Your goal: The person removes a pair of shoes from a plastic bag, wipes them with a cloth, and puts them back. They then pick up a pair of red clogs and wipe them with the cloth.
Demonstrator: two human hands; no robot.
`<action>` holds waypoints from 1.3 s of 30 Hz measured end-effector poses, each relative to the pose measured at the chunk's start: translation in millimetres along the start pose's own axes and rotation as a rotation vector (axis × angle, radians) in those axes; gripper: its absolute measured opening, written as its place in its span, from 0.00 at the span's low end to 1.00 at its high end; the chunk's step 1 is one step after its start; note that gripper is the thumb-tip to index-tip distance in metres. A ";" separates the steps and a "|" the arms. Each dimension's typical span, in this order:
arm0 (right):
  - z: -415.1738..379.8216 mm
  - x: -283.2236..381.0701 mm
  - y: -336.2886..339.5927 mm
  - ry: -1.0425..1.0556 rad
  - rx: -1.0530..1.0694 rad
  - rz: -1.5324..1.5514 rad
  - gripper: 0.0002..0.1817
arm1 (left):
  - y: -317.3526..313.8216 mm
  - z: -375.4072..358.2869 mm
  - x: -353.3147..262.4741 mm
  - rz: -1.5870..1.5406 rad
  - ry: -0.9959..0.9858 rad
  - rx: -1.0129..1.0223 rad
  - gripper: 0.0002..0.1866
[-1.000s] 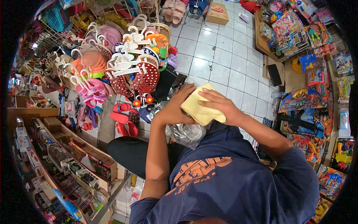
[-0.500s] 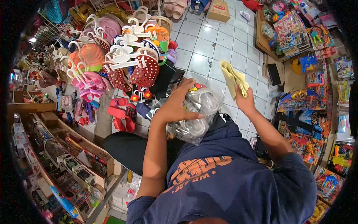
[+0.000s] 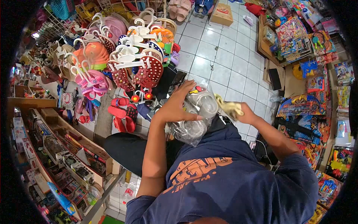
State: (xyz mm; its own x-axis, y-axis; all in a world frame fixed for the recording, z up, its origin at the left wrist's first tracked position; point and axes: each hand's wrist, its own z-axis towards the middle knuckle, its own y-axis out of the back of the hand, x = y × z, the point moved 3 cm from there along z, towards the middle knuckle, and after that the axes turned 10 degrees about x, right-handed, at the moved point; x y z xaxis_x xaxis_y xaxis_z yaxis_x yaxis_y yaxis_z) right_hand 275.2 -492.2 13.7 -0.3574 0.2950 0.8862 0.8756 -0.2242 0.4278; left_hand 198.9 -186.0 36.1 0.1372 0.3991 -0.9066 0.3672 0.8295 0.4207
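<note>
1. Bagged shoes (image 3: 207, 106): at the lap, film wrinkled; likely better kept taut.
2. Left hand (image 3: 176, 105): spread wide across bag; light, steady pressure advisable.
3. Right hand (image 3: 247, 114): closed round bunched yellow cloth (image 3: 230, 107); flatter fold probably better.

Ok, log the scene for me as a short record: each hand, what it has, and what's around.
Left hand: left hand spread over the clear plastic bag
Bag contents: pale shoes
Right hand: right hand gripping a bunched yellow cloth
Cloth position: close beside the bag; contact unclear
Image left: sandals on white hangers, red slippers below them
Image right: packaged toys
Far floor: cardboard box on white tiles
</note>
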 end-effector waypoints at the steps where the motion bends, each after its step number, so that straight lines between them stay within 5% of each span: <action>1: -2.7 -11.4 5.6 -0.384 -0.164 0.160 0.19 | 0.4 -1.6 0.4 -0.031 -0.006 -0.011 0.61; 2: -9.5 -21.3 9.1 -0.766 -0.328 0.320 0.16 | 1.1 -1.7 1.1 -0.062 -0.012 -0.024 0.61; 3: -5.1 -21.9 12.7 -0.763 -0.329 0.316 0.16 | 1.2 -0.4 2.3 -0.060 -0.014 -0.028 0.61; 5: 13.8 -1.2 27.5 -0.560 -0.704 0.233 0.16 | -0.7 -1.6 1.1 -0.106 -0.054 -0.050 0.60; 9: 68.8 72.9 34.7 0.206 -0.463 -0.220 0.29 | 0.1 0.7 -5.4 -0.050 -0.027 -0.036 0.60; 11: 83.7 94.9 17.7 0.228 -0.186 -0.270 0.35 | 1.9 0.4 -7.2 -0.239 0.012 0.022 0.60; 13: 94.2 89.1 -5.3 0.236 -0.135 -0.271 0.36 | -6.4 -4.9 3.6 -0.554 0.026 -0.032 0.63; 17: 94.5 62.6 -7.2 0.262 -0.122 -0.026 0.32 | 2.8 -9.1 5.8 -0.173 -0.002 -0.028 0.63; 21: 91.3 25.7 -24.4 0.090 -0.219 0.284 0.27 | 6.7 -23.4 9.5 0.015 -0.079 0.039 0.58; 23: 91.6 32.5 -17.9 0.179 -0.226 0.155 0.24 | 14.7 -34.2 -1.8 -0.008 -0.070 0.068 0.55; 29: 85.3 14.3 -2.8 -0.472 -0.310 0.294 0.19 | 0.0 -34.9 -10.3 -0.130 -0.039 0.053 0.56; 31: 82.6 24.4 9.7 -0.527 -0.478 0.277 0.18 | -7.4 -31.2 -22.0 -0.075 -0.035 0.064 0.57; 33: 80.1 31.7 25.7 -0.445 -0.567 0.181 0.20 | -15.6 -31.5 -33.0 -0.012 0.115 -0.065 0.58; 34: 81.5 55.6 23.7 -0.176 -0.692 0.196 0.21 | -20.5 -30.6 -37.4 -0.020 0.154 -0.114 0.57; 35: 79.9 59.6 17.6 -0.177 -0.695 0.198 0.21 | -22.2 -27.8 -49.6 -0.020 0.155 -0.111 0.57; 37: 77.1 74.6 6.7 0.042 -0.636 -0.253 0.22 | -22.1 -26.7 -70.2 0.322 0.485 -0.036 0.57; 39: 74.8 73.5 2.0 0.067 -0.549 -0.356 0.20 | -17.8 -22.4 -75.7 0.487 0.480 -0.030 0.58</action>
State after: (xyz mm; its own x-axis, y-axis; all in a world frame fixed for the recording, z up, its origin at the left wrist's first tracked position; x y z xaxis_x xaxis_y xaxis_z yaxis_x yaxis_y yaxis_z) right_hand 275.0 -401.5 66.4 -0.6299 0.3840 0.6751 0.4130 -0.5705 0.7098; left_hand 161.4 -222.2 98.0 -0.1453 0.8526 -0.5019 0.3404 0.5194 0.7838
